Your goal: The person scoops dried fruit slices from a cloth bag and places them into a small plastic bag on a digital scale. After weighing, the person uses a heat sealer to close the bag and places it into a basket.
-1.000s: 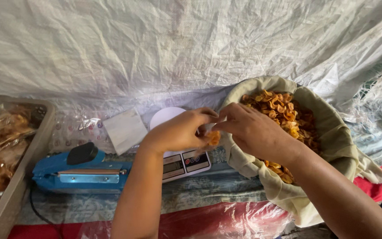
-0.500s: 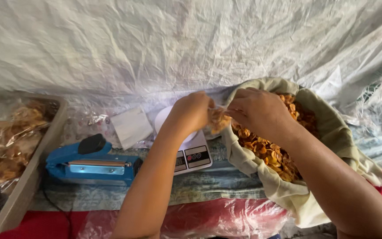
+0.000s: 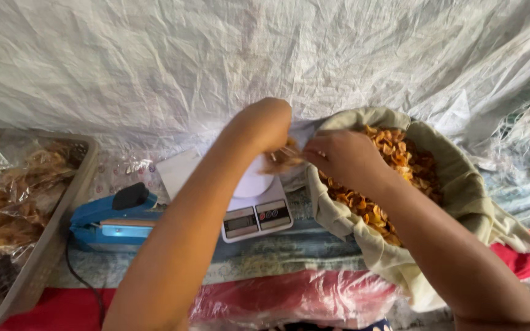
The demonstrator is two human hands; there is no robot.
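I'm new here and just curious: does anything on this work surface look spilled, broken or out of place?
Nothing stands out. The fried snacks stay inside the cloth-lined sack, with none seen scattered around it. The white scale and blue heat sealer sit flat. Both the left hand and right hand hold a small clear bag above the scale.

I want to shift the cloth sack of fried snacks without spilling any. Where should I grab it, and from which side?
Probably grip the rolled-down rim of the cloth sack with both hands on opposite sides, coming from above. The mouth gapes open and tilts toward the digital scale, with the fried snacks heaped near the edge, so lifting the rim evenly should keep them inside. The soft cloth offers no handle.
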